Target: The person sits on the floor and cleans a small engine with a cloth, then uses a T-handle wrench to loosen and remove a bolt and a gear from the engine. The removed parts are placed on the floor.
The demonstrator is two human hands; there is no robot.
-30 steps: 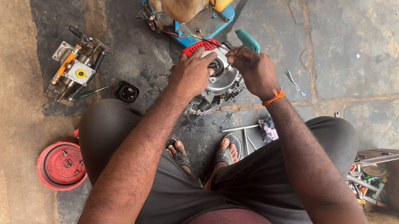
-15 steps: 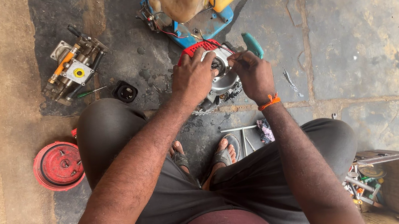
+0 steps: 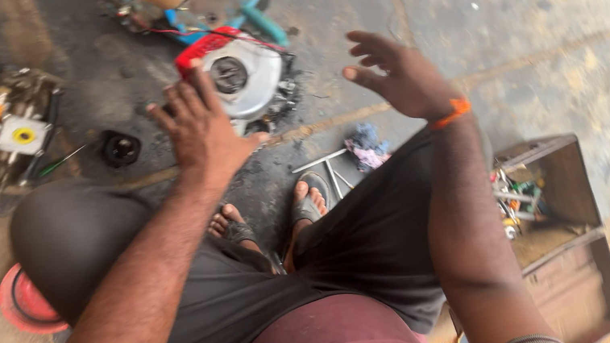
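Stained concrete floor [image 3: 545,35] fills the frame; the small engine [image 3: 244,71] lies at upper centre, just above my left hand [image 3: 202,130], open and nearest it, while my right hand [image 3: 400,75], open and empty, hovers further right

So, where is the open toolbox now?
In the head view, the toolbox sits on the floor at lower right, beside the person's right arm.
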